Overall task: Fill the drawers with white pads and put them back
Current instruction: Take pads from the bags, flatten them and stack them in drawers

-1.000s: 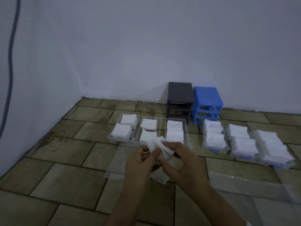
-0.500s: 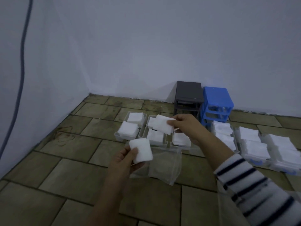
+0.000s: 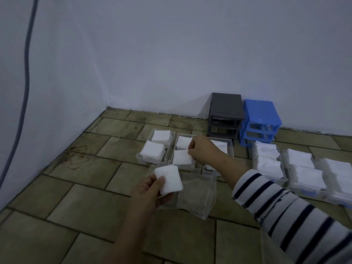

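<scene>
My left hand (image 3: 150, 193) holds a small stack of white pads (image 3: 169, 180) above a clear plastic bag (image 3: 194, 199) on the floor. My right hand (image 3: 204, 151) reaches over the middle clear drawer (image 3: 178, 137) and pinches a white pad (image 3: 182, 157) lying at its front. Another clear drawer (image 3: 142, 159) to the left holds two pad stacks. A third clear drawer (image 3: 231, 147) is mostly hidden behind my right hand. Three more clear drawers with blue handles (image 3: 304, 191), full of pads, lie on the right.
A dark grey drawer frame (image 3: 225, 111) and a blue drawer frame (image 3: 260, 119) stand without drawers against the back wall. A grey cable (image 3: 26, 60) hangs down the left wall. The floor (image 3: 76, 187) is tiled.
My right hand has lowered its pad from above the drawers down into the front of the middle drawer. My left hand still holds its pads, little moved.
</scene>
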